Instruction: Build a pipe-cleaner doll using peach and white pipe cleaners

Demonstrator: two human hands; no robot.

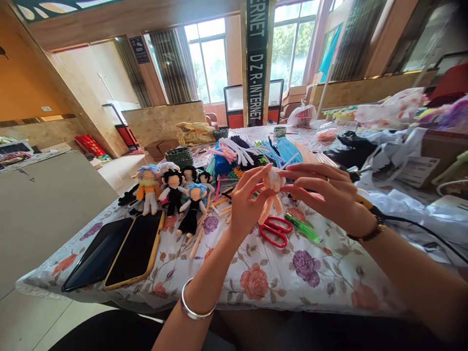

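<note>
A small peach doll (271,203), seemingly made of fuzzy pipe cleaners, is held up above the table, its head partly covered in white. My left hand (244,200) pinches the doll at the head and upper body. From the other side, the fingertips of my right hand (327,191) press on the head, the fingers fairly straight. The doll's legs hang down below my fingers. Under it lie red-handled scissors (275,233) and a green tool (302,227), perhaps a utility knife, on the flowered tablecloth (234,292).
Several finished dolls (173,187) stand at the left, behind two phones (135,248). Bundles of coloured pipe cleaners (241,153) are heaped at the back. A black bag (351,148), a cardboard box (420,156) and a black cable (420,222) are on the right.
</note>
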